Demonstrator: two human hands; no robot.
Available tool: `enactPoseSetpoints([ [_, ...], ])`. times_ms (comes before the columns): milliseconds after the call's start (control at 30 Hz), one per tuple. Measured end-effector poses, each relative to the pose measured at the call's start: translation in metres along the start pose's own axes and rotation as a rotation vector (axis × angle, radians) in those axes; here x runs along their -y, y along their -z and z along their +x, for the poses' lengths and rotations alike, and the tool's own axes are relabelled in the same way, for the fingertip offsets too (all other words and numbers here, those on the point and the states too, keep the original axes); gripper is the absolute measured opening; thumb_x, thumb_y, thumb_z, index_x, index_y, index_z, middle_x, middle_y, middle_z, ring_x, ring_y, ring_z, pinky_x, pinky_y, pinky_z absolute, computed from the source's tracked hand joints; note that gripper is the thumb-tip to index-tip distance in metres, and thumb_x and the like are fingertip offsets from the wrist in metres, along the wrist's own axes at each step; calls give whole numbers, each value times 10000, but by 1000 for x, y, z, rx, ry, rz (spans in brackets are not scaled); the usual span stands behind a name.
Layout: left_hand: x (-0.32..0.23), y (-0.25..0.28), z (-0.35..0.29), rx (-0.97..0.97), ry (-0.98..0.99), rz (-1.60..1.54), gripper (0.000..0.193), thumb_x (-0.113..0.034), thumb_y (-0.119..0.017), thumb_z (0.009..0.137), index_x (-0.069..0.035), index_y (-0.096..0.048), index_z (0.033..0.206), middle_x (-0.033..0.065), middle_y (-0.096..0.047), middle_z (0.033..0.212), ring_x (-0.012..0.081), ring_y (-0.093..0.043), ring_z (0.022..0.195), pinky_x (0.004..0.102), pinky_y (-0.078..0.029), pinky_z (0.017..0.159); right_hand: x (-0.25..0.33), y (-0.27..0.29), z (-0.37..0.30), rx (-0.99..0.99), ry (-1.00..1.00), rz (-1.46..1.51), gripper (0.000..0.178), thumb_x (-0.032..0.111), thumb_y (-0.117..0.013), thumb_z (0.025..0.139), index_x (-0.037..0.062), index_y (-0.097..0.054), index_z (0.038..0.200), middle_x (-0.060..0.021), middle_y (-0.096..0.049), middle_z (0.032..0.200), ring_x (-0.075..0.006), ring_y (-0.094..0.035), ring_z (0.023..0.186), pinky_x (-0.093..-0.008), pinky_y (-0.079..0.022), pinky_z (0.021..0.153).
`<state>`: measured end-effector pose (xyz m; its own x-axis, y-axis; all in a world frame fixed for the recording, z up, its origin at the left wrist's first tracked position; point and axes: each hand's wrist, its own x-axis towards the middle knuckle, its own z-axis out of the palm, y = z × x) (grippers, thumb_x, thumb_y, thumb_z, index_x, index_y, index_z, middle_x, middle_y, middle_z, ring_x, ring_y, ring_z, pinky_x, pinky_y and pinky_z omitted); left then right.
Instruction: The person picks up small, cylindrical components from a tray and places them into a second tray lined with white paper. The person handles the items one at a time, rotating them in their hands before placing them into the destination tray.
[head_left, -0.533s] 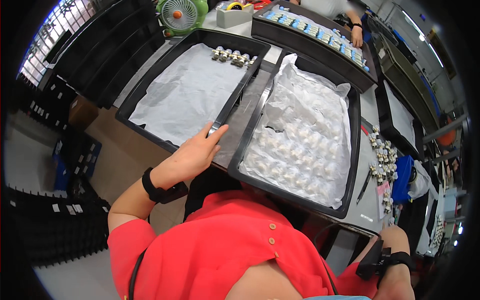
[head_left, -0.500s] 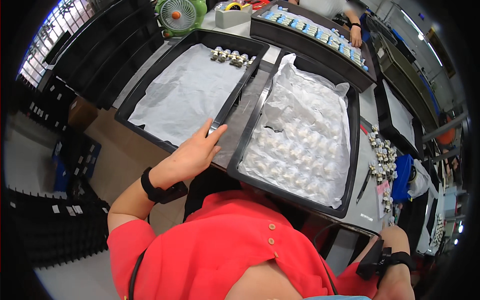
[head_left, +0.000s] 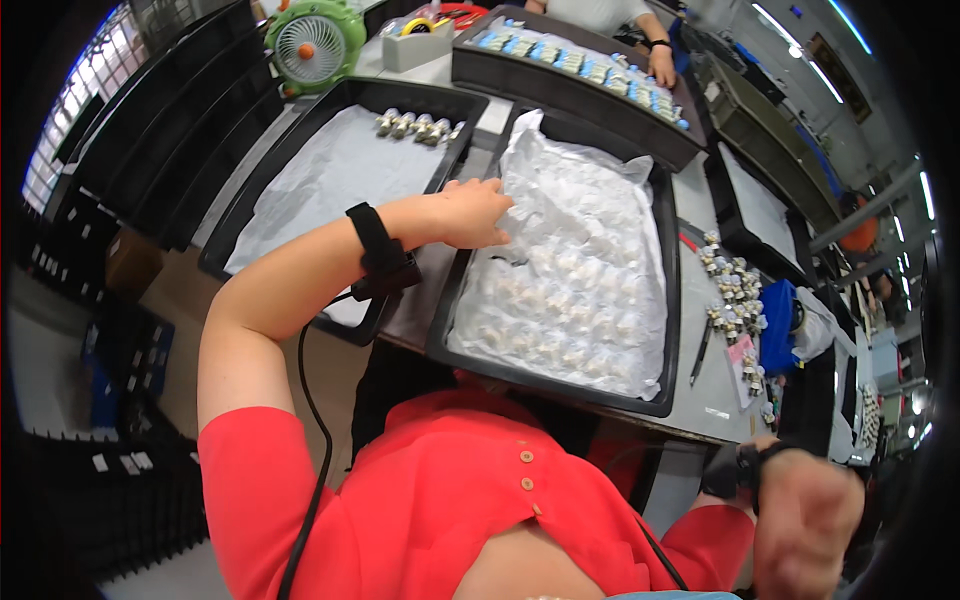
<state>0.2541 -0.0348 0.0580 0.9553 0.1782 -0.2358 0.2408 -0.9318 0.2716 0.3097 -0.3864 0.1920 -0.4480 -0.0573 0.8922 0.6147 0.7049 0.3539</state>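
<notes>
From here I see the left hand (head_left: 474, 213), fingers slightly spread, at crinkled, bumpy white paper (head_left: 565, 285) lining a rectangular black tray (head_left: 673, 285). The right hand (head_left: 808, 510) blurs; I cannot tell its fingers. Pale labels (head_left: 131, 463) seem unreadably small.

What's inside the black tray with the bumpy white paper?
White paper shows in the black tray, raised in rows of bumps toward its near end. Whatever lies beneath is covered. The left hand also hides part of the tray.

White paper (head_left: 580, 250), black trays (head_left: 671, 290), red shirt (head_left: 430, 480), green fan (head_left: 314, 46)
</notes>
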Motion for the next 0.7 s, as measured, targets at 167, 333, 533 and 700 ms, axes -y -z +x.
enactPoseSetpoints([
  [167, -6, 6, 27, 89, 100, 113, 449, -263, -543, 884, -26, -482, 1260, 124, -466, 1300, 337, -415, 1216, 592, -272, 1003, -55, -12, -34, 424, -897, -292, 205, -26, -669, 676, 19, -644, 874, -82, -599, 686, -211, -564, 582, -296, -447, 577],
  [333, -28, 20, 1, -274, -235, -191, 440, -192, -522, 905, -18, -444, 1301, 175, -410, 1374, 328, -358, 1297, 492, -268, 1062, -111, -23, -98, 774, -1313, -62, 653, 169, -740, 756, 45, -426, 1315, -144, -582, 1114, -239, -605, 891, -334, -493, 800],
  [533, -72, 54, -41, -263, -632, -742, 503, -73, -536, 881, -9, -402, 1362, 156, -379, 1396, 253, -350, 1311, 353, -264, 1076, -141, -48, -150, 963, -1359, 66, 913, 267, -770, 672, -10, -282, 1392, -255, -435, 1327, -346, -425, 1244, -357, -345, 1038],
  [700, -66, 55, -58, -239, -575, -934, 548, -76, -566, 857, 0, -391, 1371, 127, -353, 1417, 222, -335, 1312, 348, -262, 1072, -152, -64, -142, 1138, -1526, 518, 428, 209, -644, 782, 41, -562, 1167, -150, -651, 983, -247, -629, 861, -336, -482, 777],
])
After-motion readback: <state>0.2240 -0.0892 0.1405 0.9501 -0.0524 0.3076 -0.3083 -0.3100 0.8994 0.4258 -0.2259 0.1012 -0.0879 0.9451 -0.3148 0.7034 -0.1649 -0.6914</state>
